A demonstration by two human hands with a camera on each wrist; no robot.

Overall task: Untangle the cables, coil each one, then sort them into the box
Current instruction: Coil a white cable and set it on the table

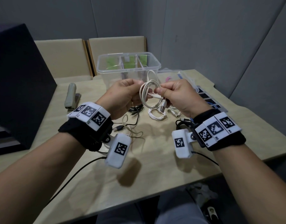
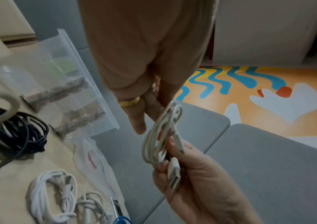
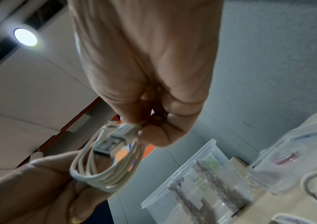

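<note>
A coiled off-white USB cable [image 1: 148, 94] hangs in the air between both hands, above the table and in front of the clear divided box [image 1: 119, 70]. My left hand [image 1: 136, 85] pinches the coil's left side. My right hand [image 1: 161, 91] grips the right side, with the USB plug [image 1: 163, 108] sticking out below it. In the left wrist view my left hand [image 2: 149, 109] holds the top of the coil [image 2: 157, 136]. In the right wrist view my right hand [image 3: 153, 125] grips the coil [image 3: 100, 172] beside the plug [image 3: 111, 141].
Loose on the wooden table [image 1: 155, 159] lie a black cable [image 1: 135, 109], white cables [image 1: 156, 114], a beige cable [image 1: 131, 126] and another black cable [image 1: 182, 123]. A stapler [image 1: 72, 96] sits at the left, a dark box [image 1: 17, 86] beyond it, a black tray [image 1: 208, 97] at the right.
</note>
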